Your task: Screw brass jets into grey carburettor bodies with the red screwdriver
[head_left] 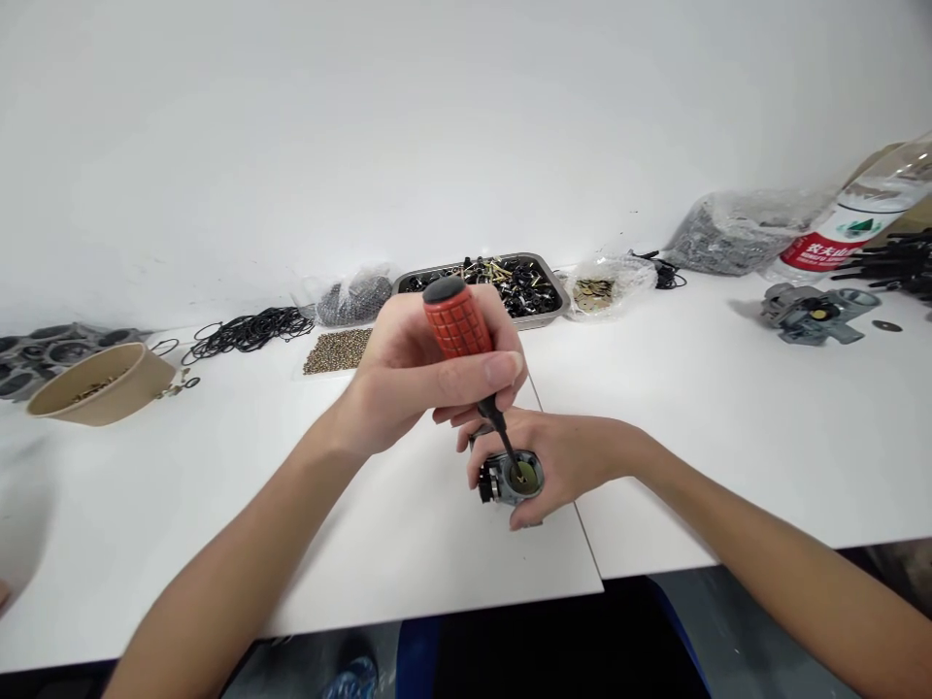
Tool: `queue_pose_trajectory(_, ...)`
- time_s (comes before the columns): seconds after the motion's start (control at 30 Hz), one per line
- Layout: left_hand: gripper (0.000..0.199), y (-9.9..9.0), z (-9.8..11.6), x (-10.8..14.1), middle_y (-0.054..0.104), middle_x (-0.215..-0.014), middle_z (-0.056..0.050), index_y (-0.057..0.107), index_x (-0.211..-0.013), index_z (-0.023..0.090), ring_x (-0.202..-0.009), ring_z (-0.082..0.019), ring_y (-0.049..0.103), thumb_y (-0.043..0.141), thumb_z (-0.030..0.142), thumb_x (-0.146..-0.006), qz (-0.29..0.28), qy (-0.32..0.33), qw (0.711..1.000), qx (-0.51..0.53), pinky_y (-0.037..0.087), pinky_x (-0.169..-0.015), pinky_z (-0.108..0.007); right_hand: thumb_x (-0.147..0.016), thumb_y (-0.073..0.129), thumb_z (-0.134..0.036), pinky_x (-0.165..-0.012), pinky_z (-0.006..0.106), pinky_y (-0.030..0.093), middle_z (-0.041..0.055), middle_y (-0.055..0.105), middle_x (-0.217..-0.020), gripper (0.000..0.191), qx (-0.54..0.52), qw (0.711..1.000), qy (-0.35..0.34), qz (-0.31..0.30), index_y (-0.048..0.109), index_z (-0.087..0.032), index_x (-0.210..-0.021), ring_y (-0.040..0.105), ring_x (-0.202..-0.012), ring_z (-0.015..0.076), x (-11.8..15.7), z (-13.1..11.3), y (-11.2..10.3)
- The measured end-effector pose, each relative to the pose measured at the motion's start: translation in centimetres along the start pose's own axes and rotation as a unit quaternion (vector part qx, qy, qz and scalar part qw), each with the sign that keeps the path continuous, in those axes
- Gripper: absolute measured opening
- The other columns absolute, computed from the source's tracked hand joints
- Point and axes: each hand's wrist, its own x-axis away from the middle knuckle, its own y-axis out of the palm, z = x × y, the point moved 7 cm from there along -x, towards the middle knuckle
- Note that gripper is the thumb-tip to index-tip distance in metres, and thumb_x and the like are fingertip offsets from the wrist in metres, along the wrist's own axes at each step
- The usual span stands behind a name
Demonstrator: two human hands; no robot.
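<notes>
My left hand (pixel 408 374) is wrapped round the red handle of a screwdriver (pixel 457 320) with a black end cap. Its dark shaft slants down, and the tip sits in the round bore of a grey metal carburetor (pixel 524 476), at a brass-coloured plate inside. My right hand (pixel 564 451) grips the carburetor on the white table, thumb on the near side and fingers on the far side. A black fitting sticks out of the carburetor's left side. Fingers hide part of the body.
Along the wall stand a metal tray (pixel 557 301) of black and brass parts, bagged brass plates (pixel 593 293), tiny brass pieces (pixel 336 351), black rings (pixel 251 332) and a tan bowl (pixel 109 393). Another carburetor (pixel 815 313) and a plastic bottle (pixel 848 228) are at right.
</notes>
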Motion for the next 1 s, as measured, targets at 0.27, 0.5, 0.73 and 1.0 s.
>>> queue_pose_trajectory(0.27, 0.020, 0.5, -1.4, 0.2, 0.060, -0.065, -0.003, 0.058, -0.076, 0.016, -0.053, -0.009, 0.055, 0.071, 0.031, -0.079, -0.009, -0.020, 1.000, -0.005, 0.039, -0.039, -0.018, -0.071, 0.081, -0.030, -0.102, 0.032, 0.042, 0.0071, 0.053, -0.126, 0.040, -0.007, 1.000, -0.003, 0.001, 0.066, -0.022, -0.108, 0.045, -0.127, 0.0223, 0.0, -0.1, -0.1)
queue_pose_trajectory(0.5, 0.027, 2.1, 0.1, 0.5, 0.062, -0.078, -0.006, 0.065, -0.082, 0.014, -0.058, -0.009, 0.056, 0.066, 0.041, -0.084, -0.085, 0.026, 0.995, -0.050, 0.047, -0.047, -0.021, -0.074, 0.078, -0.029, -0.098, 0.029, 0.046, 0.0052, 0.057, -0.124, 0.039, -0.024, 0.999, 0.043, -0.023, 0.066, -0.023, -0.110, 0.053, -0.118, 0.0212, 0.1, -0.3, -0.1)
queue_pose_trajectory(0.73, 0.039, 1.2, 2.8, 1.6, 0.069, -0.094, -0.007, 0.062, -0.122, 0.021, -0.082, -0.016, 0.067, 0.065, 0.013, -0.084, -0.028, 0.133, 0.981, -0.138, 0.057, -0.063, -0.025, -0.072, 0.078, -0.032, -0.089, 0.029, 0.049, 0.0057, 0.052, -0.130, 0.042, -0.002, 0.998, 0.059, -0.024, 0.066, -0.024, -0.111, 0.054, -0.113, 0.0213, 0.0, -0.2, -0.1)
queue_pose_trajectory(1.0, 0.030, -0.1, 3.3, 1.9, 0.068, -0.089, -0.009, 0.073, -0.108, 0.025, -0.081, -0.019, 0.064, 0.072, 0.036, -0.080, 0.045, 0.112, 0.982, -0.143, 0.056, -0.056, -0.028, -0.069, 0.078, -0.030, -0.082, 0.030, 0.053, 0.0048, 0.050, -0.131, 0.042, 0.005, 0.996, 0.092, -0.013, 0.067, -0.027, -0.109, 0.058, -0.103, 0.0202, 0.2, -0.4, -0.1)
